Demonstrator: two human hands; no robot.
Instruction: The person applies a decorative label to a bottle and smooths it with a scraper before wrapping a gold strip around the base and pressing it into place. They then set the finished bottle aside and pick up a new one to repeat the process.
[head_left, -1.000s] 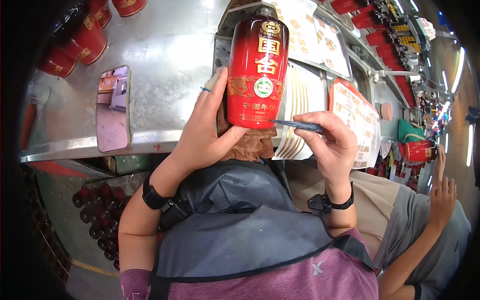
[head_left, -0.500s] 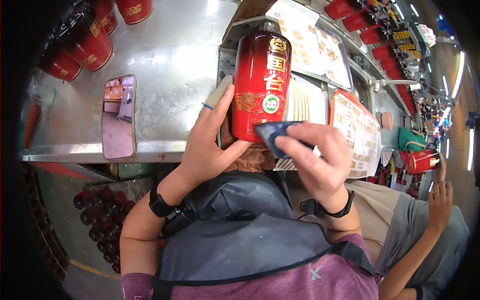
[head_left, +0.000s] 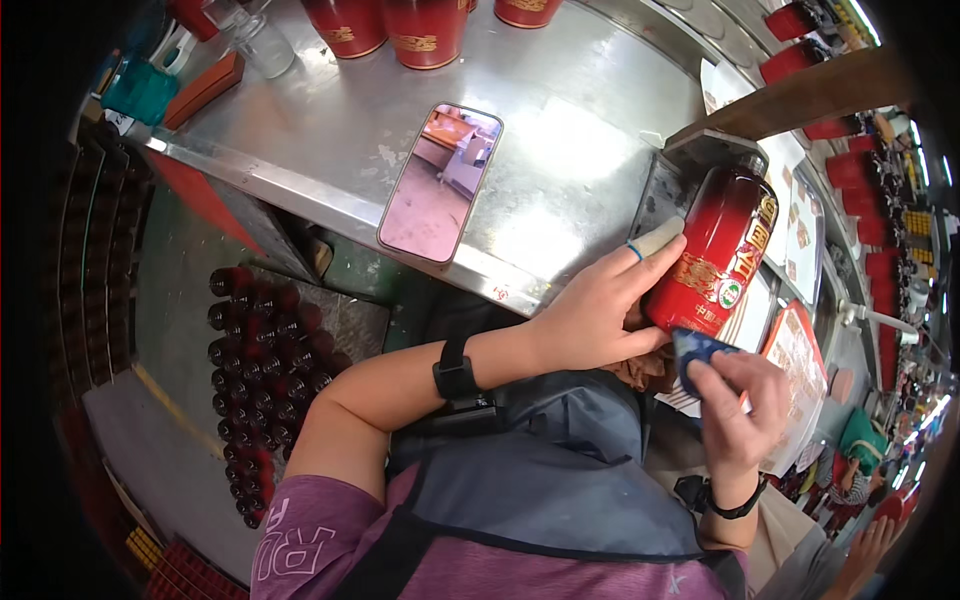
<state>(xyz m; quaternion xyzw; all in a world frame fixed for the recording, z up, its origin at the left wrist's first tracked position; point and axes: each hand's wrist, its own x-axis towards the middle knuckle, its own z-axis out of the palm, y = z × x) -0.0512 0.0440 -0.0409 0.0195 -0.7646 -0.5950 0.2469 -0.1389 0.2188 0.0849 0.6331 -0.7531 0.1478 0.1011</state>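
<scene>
A glossy red bottle (head_left: 708, 245), darker toward its neck and printed in gold, lies tilted on its side at the table's right part. My left hand (head_left: 590, 310) holds it from the left, the forefinger along its side and the thumb near its base. A pale finger cot (head_left: 657, 240) with a blue band covers that forefinger. My right hand (head_left: 742, 400) pinches a flat blue patterned piece (head_left: 692, 350) between thumb and fingers. The piece's edge meets the bottle's lower end; whether it presses there I cannot tell. Brown cloth (head_left: 640, 372) shows beneath the bottle.
A phone (head_left: 440, 185) lies on the metal table (head_left: 330, 130). Several red bottles (head_left: 425, 30) stand at its far side, near a clear glass jar (head_left: 265, 48). Printed sheets (head_left: 797, 355) lie right of the bottle. Dark bottles (head_left: 262, 370) crowd the floor at left. Another person's hand (head_left: 875, 545) shows at lower right.
The view has swung left, so the bottle, phone and both hands appear farther right. My left hand still holds the bottle, and my right keeps the blue piece by its base.
</scene>
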